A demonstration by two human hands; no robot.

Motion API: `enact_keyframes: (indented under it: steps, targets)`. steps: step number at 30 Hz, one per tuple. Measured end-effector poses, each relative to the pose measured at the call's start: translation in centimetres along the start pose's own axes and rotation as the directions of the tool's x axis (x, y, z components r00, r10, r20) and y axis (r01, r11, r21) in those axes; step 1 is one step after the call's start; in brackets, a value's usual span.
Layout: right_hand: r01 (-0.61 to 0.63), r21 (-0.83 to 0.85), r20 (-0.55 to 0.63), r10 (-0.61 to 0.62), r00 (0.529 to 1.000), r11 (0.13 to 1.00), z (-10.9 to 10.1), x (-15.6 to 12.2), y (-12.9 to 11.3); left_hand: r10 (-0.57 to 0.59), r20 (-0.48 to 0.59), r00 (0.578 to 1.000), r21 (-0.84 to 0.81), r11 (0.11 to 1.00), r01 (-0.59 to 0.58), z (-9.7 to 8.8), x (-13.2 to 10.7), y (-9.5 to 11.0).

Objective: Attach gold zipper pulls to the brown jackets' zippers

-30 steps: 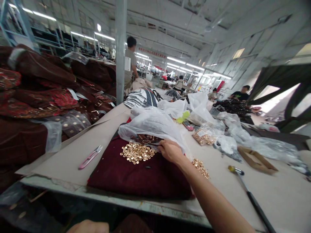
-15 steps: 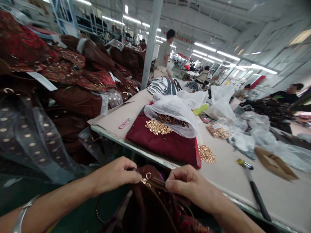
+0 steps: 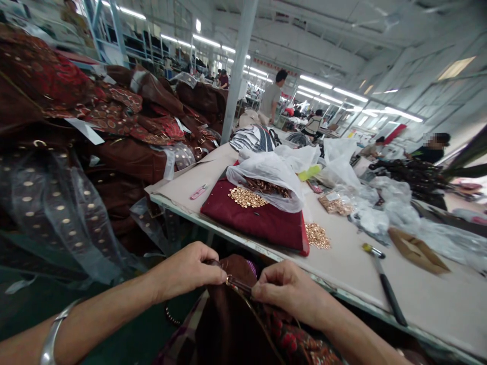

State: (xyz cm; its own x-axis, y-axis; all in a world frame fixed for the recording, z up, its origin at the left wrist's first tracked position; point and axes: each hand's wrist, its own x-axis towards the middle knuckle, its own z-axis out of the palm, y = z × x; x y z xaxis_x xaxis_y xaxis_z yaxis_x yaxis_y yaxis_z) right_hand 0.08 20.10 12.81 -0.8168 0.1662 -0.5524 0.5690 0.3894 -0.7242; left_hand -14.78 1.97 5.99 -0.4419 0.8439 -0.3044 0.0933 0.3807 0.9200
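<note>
A dark brown bag (image 3: 228, 324) with a zipper along its opening and red patterned fabric on one side hangs in front of me, below the table's edge. My left hand (image 3: 200, 266) pinches the bag's upper edge between thumb and fingers, close to a small gold-coloured metal fitting. Stretched between my hands is a narrow brown leather strap (image 3: 239, 285). Its other end is gripped by my right hand (image 3: 285, 289), thumb against curled fingers. What lies under the fingertips is hidden.
On the table (image 3: 342, 268) lie a maroon fabric pad (image 3: 251, 223) with gold metal pieces (image 3: 247, 197), a plastic bag (image 3: 270, 172), pink thread snips (image 3: 198, 191) and a hammer (image 3: 388, 291). Brown bags (image 3: 125, 157) are heaped at left. A person (image 3: 271, 99) stands beyond the table.
Both hands still grip the bag and strap. The ring seen upright between them earlier no longer shows plainly. The view has shifted slightly, and the person beyond the table appears farther right.
</note>
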Motion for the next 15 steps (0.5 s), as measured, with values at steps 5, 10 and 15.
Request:
enact_keyframes:
  steps: [5,10,15]
  targets:
    - [0.026,-0.008,-0.013,-0.026,1.000,1.000,-0.7,-0.3,2.5,0.026,-0.033,0.999,-0.019,0.999,-0.027,-0.1,-0.2,-0.4]
    - [-0.035,-0.164,-0.126,0.014,0.992,0.986,-2.9,-1.7,5.9,0.024,-0.105,0.994,0.001,1.000,-0.024,-1.9,-0.5,-1.4]
    - [-0.006,-0.610,-0.216,-0.160,0.963,0.792,-4.8,-3.3,5.8,0.010,-0.050,0.999,0.093,0.996,-0.006,-2.5,0.2,-2.5]
